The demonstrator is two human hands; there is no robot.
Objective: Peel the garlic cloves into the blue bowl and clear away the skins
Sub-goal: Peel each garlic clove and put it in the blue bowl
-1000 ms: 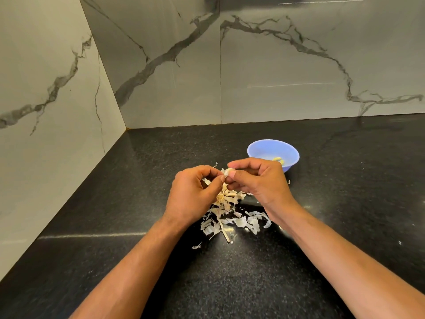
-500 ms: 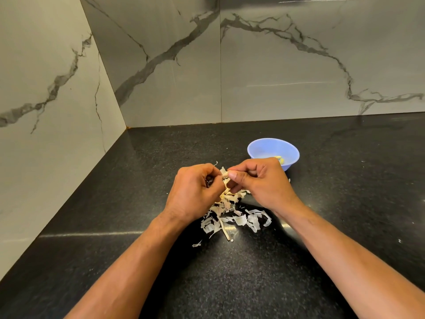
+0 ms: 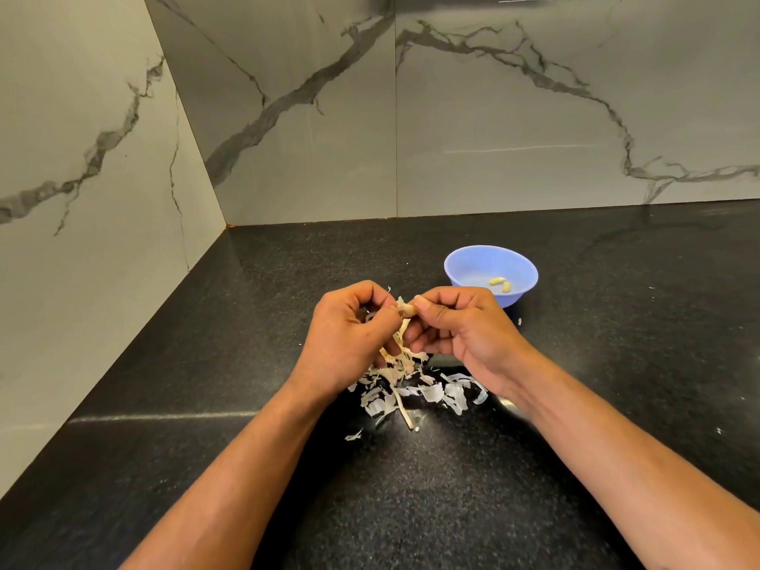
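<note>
Both hands meet over the dark speckled tabletop (image 3: 452,508), fingers curled, working on one garlic clove (image 3: 407,309). The left hand (image 3: 349,339) has its fingers bent inward, and its thumb and fingertips pinch the clove's loose papery skin, a pale strip of which trails down between the two palms. The right hand (image 3: 460,335) grips the clove itself between the thumb and the curled forefinger, so that only the clove's pale end shows at the fingertips. The two hands touch, or nearly touch, at the clove.

Directly beneath the hands and spreading toward the person lies a heap of garlic skins (image 3: 419,390): white and straw-coloured flakes, with one thin dry stalk (image 3: 402,411) pointing out of the heap toward the person. A single small flake (image 3: 353,436) lies apart from the heap, below the left wrist.

Just beyond the right hand's knuckles stands the blue bowl (image 3: 469,265), upright on the tabletop, its near rim partly hidden by that hand. Two peeled cloves (image 3: 499,283) lie side by side on its bottom, toward the side away from the left hand.

Past the hands, grey-veined marble wall panels (image 3: 493,117) rise from the back of the tabletop, and another panel closes the corner on the left hand's side.
</note>
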